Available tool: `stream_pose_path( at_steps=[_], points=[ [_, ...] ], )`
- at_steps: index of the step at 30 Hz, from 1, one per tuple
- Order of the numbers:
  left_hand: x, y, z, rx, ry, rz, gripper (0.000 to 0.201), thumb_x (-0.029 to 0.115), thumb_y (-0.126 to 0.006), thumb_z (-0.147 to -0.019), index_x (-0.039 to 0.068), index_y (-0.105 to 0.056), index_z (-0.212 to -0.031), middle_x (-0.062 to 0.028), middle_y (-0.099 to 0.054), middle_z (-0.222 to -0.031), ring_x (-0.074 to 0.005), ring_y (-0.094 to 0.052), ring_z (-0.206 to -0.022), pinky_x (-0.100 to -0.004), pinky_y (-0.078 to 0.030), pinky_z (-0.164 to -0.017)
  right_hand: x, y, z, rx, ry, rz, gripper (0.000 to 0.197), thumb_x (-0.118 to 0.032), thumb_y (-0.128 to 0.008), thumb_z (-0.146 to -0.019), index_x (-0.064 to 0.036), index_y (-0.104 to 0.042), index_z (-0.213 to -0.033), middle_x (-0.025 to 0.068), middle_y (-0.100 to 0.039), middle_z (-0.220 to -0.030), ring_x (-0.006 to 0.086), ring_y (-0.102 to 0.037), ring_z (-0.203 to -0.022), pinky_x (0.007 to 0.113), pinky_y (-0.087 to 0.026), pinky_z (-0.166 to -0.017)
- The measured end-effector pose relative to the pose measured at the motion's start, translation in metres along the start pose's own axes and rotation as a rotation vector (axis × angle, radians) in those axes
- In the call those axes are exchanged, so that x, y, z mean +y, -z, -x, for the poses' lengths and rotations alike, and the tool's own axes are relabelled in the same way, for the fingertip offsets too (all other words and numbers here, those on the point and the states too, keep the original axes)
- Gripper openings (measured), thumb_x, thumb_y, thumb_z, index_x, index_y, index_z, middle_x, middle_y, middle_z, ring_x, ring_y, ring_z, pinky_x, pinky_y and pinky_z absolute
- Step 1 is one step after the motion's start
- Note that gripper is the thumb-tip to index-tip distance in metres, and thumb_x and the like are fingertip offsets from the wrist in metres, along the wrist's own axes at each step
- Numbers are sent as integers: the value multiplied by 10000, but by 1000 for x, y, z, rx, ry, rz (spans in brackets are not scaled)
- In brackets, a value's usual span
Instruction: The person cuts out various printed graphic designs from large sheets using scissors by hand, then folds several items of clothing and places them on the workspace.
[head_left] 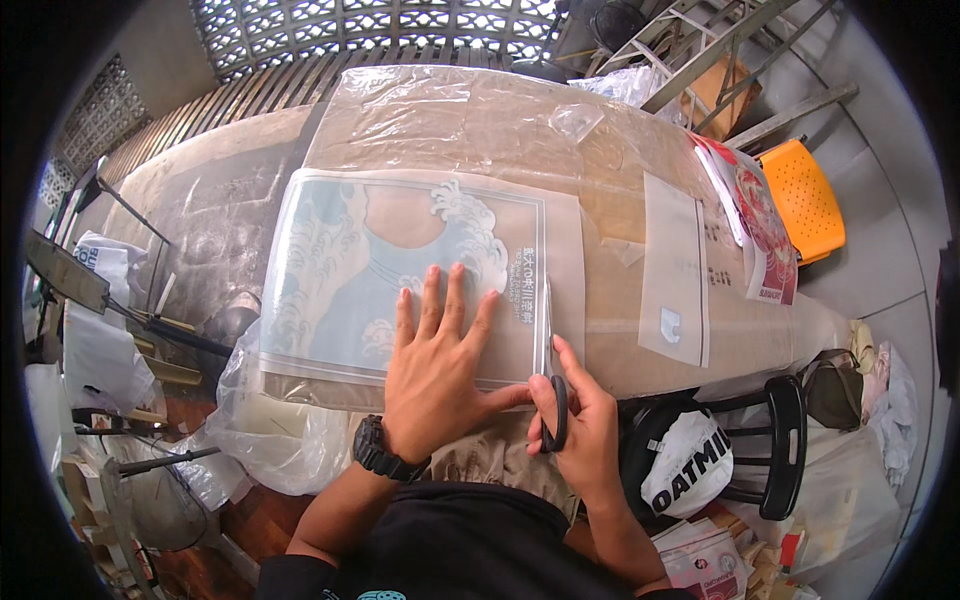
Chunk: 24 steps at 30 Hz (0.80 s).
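A clear plastic sheet [325, 265] printed with pale blue and white waves lies on the plastic-covered table in front of me. My left hand [435, 375] presses flat on its lower middle, fingers spread and stretched away from me. In my right hand [588, 425] is a pair of scissors [557, 412] with black handles, my fingers wrapped round the loops. The narrow blades point away from me and lie along the print's right border line. Whether the blades are parted is hard to make out.
A narrow translucent offcut [670, 255] lies right of the sheet, with red printed packaging [765, 215] beyond it. An orange chair [805, 200] stands at the right, a black chair [787, 450] near my right arm. A metal ladder [715, 40] leans behind. Crumpled clear plastic [290, 440] hangs front left.
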<state>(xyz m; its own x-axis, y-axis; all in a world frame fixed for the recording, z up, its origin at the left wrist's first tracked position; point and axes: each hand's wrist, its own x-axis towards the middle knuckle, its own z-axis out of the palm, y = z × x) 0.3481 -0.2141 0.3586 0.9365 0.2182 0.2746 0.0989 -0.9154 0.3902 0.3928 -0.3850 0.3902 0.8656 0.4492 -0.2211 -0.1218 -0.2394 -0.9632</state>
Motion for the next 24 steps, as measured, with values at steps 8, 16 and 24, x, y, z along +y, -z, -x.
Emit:
stream_pose_path(
  at_steps=[8,16,24],
  points=[
    [0,1,0,-13,15,5,1009,704,-719,-743,64,-480,-1485,-292,-301,-1594,-462,-215,-1510,-591,-146,-1216,-5,1,-14,-1,-3,27,613,-295,-656,-1000,49,-459,-1467,44,-591,-574,72,-583,-486,248,-476,-469],
    [-1,2,1,-38,34,17,1021,704,-738,-721,84,-479,-1490,-276,-274,-1613,-450,-182,-1525,-582,-129,-1222,-12,0,-29,-6,11,44,604,-278,-654,-1003,65,-458,-1460,36,-586,-570,64,-570,-481,239,-461,-453],
    [0,3,-1,-15,7,41,986,677,-730,-743,48,-495,-1466,-301,-304,-1587,-471,-218,-1506,-607,-169,-1205,-13,0,-45,-10,37,36,601,-253,-653,-1004,78,-448,-1461,29,-576,-587,56,-552,-479,236,-464,-446]
  ],
)
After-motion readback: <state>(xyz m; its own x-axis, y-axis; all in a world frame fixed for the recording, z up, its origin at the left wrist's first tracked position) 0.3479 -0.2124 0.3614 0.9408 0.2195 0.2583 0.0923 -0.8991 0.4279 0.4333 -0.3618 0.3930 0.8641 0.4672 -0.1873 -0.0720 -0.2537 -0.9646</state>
